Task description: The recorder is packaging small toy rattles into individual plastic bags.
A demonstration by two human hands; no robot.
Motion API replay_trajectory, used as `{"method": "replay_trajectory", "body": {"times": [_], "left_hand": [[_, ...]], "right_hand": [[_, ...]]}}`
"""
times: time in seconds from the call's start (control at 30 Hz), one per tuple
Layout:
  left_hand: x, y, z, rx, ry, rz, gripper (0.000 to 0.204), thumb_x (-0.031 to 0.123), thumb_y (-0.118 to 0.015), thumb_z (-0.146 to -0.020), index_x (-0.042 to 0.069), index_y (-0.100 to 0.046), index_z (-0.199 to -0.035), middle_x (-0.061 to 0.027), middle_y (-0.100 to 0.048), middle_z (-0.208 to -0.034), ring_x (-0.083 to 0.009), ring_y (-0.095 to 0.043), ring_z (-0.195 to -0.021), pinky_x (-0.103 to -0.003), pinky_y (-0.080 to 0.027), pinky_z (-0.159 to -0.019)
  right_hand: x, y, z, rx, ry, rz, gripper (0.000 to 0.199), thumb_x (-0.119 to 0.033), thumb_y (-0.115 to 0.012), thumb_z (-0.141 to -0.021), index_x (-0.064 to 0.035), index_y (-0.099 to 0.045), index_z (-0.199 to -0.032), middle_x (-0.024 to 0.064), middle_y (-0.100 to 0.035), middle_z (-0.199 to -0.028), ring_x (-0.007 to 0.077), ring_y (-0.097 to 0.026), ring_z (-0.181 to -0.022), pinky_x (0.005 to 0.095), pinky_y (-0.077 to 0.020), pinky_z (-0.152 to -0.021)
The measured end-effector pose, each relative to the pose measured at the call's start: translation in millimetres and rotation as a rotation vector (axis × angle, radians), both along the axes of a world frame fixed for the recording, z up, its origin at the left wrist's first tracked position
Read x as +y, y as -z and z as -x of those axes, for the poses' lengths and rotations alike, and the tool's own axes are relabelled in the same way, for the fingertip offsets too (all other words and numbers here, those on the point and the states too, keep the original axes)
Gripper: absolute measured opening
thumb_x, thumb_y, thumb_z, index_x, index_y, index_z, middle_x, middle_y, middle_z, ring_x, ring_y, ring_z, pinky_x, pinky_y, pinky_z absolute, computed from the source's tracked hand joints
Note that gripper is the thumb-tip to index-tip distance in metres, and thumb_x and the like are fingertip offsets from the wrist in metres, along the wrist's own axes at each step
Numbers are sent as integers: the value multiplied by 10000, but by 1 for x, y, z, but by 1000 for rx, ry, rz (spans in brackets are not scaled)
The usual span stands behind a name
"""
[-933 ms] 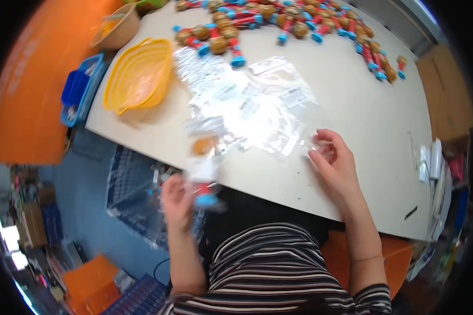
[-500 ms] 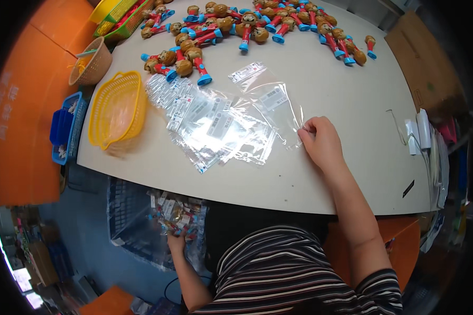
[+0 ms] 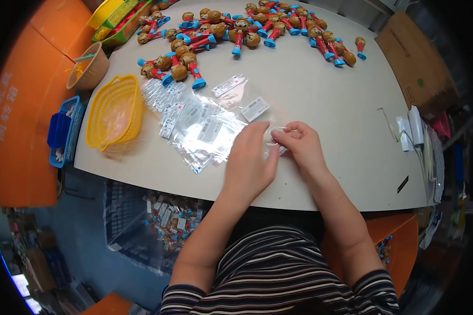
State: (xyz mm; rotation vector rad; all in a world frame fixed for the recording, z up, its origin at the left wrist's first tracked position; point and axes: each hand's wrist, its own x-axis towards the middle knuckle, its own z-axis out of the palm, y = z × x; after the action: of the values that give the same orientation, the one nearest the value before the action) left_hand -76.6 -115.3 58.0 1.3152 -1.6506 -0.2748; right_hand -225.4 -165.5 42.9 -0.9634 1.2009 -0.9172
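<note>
Over the near middle of the white table, my right hand (image 3: 303, 147) pinches the edge of a clear plastic bag with thumb and fingertips. This bag has a printed white label (image 3: 255, 108) and a printed header strip (image 3: 229, 85). Close beside it, my left hand (image 3: 248, 164) is at the bag's edge, its thumb apart from its fingers. Whether the left fingertips touch the film is hard to see. To the left of my hands, a fanned stack of similar clear bags (image 3: 209, 131) lies flat, shining in the light.
Red and blue figures with brown heads (image 3: 239, 37) are heaped at the far side. A yellow basket (image 3: 115, 112) stands left, near a blue basket (image 3: 67, 131). Below the table edge sits a blue crate (image 3: 122, 210) of bagged figures. A cardboard box (image 3: 418, 65) stands right.
My left hand has come up from the crate below to the table, beside the right hand. My right hand has moved slightly left, drawing the bag's edge with it.
</note>
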Motion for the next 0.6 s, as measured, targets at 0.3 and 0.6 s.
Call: {"method": "replay_trajectory", "body": {"times": [0.3, 0.6], "left_hand": [[-25, 30, 2, -17, -70, -225, 189, 19, -644, -793, -26, -661, -976, -164, -664, -872, -349, -647, -836, -402, -520, -769], [0, 7, -21, -303, -322, 407, 197, -18, -690, -684, 42, -656, -868, -94, -609, -851, -264, -620, -787, -372, -471, -691]], "right_hand": [[-6, 0, 10, -17, -133, 39, 121, -63, -682, -913, 0, -581, -937, 78, -685, -782, 120, -670, -733, 250, -555, -644], [-95, -37, 6, 352, -347, 157, 277, -279, -671, -928, -19, -655, -1023, 55, -706, -875, 100, -650, -724, 241, -520, -632]]}}
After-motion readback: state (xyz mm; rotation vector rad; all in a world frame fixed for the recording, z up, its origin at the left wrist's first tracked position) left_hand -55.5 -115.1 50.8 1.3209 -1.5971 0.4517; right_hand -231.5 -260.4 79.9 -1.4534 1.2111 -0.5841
